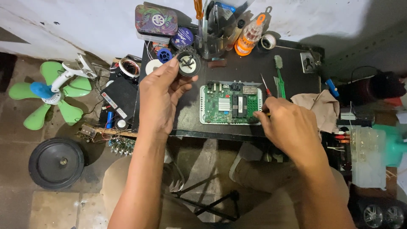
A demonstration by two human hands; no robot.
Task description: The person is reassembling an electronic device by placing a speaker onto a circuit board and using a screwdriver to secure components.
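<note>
Cluttered black worktable (237,68) against a white wall, green fan (51,91) on the floor.
Left hand (159,99) pinches a small round black part (188,63); right hand (290,125), fingers curled, touches the green circuit board (231,103) mid-table.

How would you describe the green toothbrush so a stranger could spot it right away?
Start at the black table and find the green circuit board in its white tray. Just right of it, beside a thin red screwdriver, lies the toothbrush, the only long green handle with pale bristles.
</note>
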